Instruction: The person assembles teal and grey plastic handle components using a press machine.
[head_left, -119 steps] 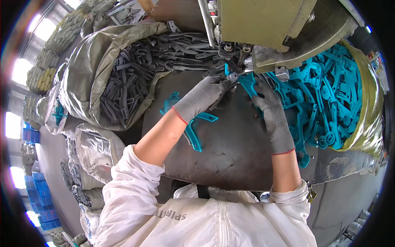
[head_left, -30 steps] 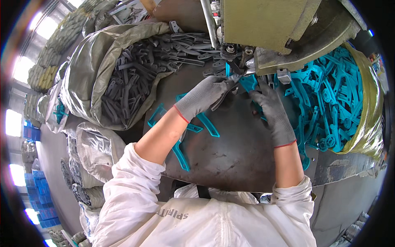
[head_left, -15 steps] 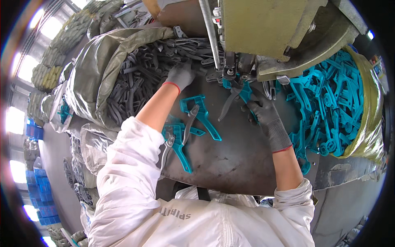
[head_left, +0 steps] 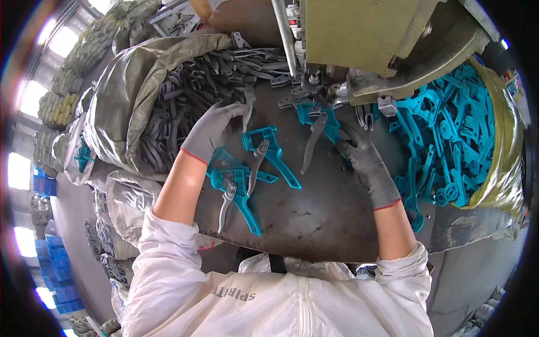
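Observation:
My left hand (head_left: pixel 212 130), in a grey glove with a red cuff edge, grips a loose dark grey metal lever (head_left: pixel 249 104) at the edge of a heap of similar levers (head_left: pixel 185 106). My right hand (head_left: pixel 364 160), gloved alike, has its fingers closed around the lower end of a teal handle (head_left: pixel 329 122). That handle lies under the machine head, with a grey lever (head_left: pixel 314 143) joined to it and hanging toward me. Left of it, a teal handle with a lever (head_left: pixel 279 161) and another such piece (head_left: pixel 242 196) rest on the metal table.
An olive machine (head_left: pixel 359 39) stands over the table's far side. The heap of levers spills from a grey-green woven sack (head_left: pixel 120 106) on the left. At right, many teal handles (head_left: pixel 449 129) fill a yellowish sack (head_left: pixel 508 151). The dark metal tabletop (head_left: pixel 314 224) has its edge near me.
My left hand has drawn back from the lever heap toward me and left, now with a lever in its fingers. My right hand stays on the teal handle in nearly the same place.

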{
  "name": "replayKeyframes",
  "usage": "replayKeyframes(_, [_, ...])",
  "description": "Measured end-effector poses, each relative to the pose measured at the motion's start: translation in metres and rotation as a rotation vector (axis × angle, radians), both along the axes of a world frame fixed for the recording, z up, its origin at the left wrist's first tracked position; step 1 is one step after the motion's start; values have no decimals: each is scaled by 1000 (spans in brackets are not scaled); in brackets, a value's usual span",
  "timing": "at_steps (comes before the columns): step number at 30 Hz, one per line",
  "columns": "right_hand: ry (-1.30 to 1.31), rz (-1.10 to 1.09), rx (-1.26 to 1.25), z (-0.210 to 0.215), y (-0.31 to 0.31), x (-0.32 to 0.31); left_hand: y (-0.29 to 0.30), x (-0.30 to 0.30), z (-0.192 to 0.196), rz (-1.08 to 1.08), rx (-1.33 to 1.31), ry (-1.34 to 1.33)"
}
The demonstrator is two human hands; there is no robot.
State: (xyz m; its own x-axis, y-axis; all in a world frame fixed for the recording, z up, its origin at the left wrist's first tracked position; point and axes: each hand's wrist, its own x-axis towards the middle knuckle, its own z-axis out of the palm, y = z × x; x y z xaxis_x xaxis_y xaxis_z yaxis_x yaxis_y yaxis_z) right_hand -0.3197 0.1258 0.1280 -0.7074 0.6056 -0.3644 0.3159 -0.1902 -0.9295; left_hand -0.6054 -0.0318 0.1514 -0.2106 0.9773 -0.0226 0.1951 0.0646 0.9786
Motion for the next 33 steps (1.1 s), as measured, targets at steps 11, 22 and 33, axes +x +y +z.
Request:
replayKeyframes(11, [279,-70,235,-4,-27,-7,26,129,47,-117,-278,-513])
replayKeyframes(22, [-568,500,1565,33,34,192,23,105,-16,218,-380,-417])
replayKeyframes(33, [168,-90,908,-29,58,71,68,113,8,48,-313,-283])
